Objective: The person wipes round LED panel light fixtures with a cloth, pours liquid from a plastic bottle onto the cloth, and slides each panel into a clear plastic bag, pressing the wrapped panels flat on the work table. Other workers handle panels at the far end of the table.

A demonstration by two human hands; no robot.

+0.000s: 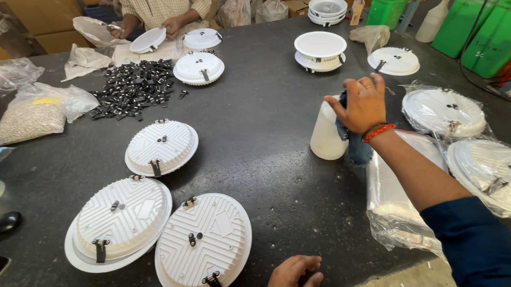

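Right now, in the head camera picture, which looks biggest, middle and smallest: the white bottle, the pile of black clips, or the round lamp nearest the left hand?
1. Round lamp, though it sits closest to the camera.
2. Pile of black clips.
3. White bottle, held by the right hand.

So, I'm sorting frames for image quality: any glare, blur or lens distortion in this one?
Head view: sharp overall; soft, even overhead light with faint shadows under the white round fixtures; mild glare on the plastic bags at right; wide-angle stretch at the edges, with the table rim bowed; right hand on the white bottle shows no motion blur.
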